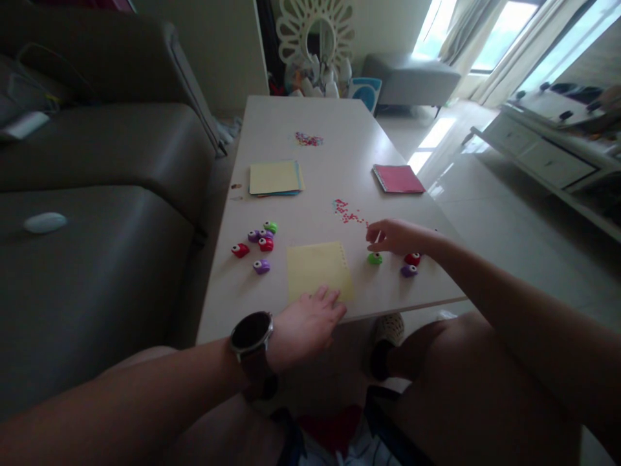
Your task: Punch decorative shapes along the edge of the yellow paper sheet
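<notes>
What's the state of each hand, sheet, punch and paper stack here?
left hand: fingers flat on the yellow sheet's near edge
right hand: hovering by the green punch, holding nothing visible
yellow sheet: flat, row of punched holes along its right edge
green punch: resting on the table
paper stack: flat, untouched
red notebook: closed
red confetti: scattered

pale table [291, 298], yellow sheet [317, 270], small punches [262, 243]

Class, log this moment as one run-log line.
left hand: flat on yellow sheet | right hand: above green punch, grip empty | red confetti beside
</notes>
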Demonstrator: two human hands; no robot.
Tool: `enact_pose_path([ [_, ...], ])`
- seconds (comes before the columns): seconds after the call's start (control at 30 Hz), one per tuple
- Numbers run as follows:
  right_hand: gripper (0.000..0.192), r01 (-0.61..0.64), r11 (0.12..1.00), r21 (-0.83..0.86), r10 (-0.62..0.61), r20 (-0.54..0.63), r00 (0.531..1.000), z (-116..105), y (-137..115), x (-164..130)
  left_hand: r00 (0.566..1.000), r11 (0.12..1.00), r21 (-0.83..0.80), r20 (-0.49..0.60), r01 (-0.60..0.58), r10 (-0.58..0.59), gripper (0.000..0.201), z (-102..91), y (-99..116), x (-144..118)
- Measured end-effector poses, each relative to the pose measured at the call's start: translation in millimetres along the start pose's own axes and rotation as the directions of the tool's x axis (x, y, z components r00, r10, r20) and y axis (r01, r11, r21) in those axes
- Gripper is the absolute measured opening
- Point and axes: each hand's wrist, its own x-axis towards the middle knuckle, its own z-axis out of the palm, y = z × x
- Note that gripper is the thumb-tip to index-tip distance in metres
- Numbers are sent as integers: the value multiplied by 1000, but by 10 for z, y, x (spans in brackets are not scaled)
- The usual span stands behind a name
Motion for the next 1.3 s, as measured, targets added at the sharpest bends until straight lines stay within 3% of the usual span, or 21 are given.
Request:
enact_pose_path([
  [0.17, 15, 37, 997, -74, -21, 209, 978, 0, -66, -89, 1000, 1000, -1, 11, -27, 27, 57, -31, -17, -2],
  [0.37, 19, 76, 973, -217, -29, 211, 977, 42, -140, -92, 998, 999, 15, 39, -46, 46, 61, -20, -54, 22],
  [0.5, 20, 96, 972, -215, -55, 191, 980, 28, -172, -112, 999, 999, 9, 23, -48, 48, 56, -17, -61, 44],
  [0.8, 29, 192, 981, 11, -192, 113, 975, 59, -209, -141, 996, 991, -125, -78, -56, 47, 39, -228, -52, 98],
  [0.87, 27, 212, 970, 121, -226, 122, 966, 56, -261, -164, 994, 986, -167, -106, -19, 1, 36, -247, -49, 109],
  [0.97, 27, 243, 907, 344, -295, 105, 950, 51, -348, -197, 963, 962, -268, -242, 51, -119, 39, -244, -75, 142],
  [1.07, 30, 287, 810, 511, -347, 24, 937, 52, -432, -216, 886, 888, -459, -401, 27, -234, 43, -273, -165, 204],
  [1.13, 32, 320, 757, 569, -357, -49, 933, 56, -484, -221, 849, 805, -592, -445, -40, -285, 41, -326, -249, 249],
  [1.3, 36, 395, 678, 620, -331, -223, 917, 83, -574, -222, 833, 670, -724, -466, -164, -299, 29, -447, -388, 319],
])
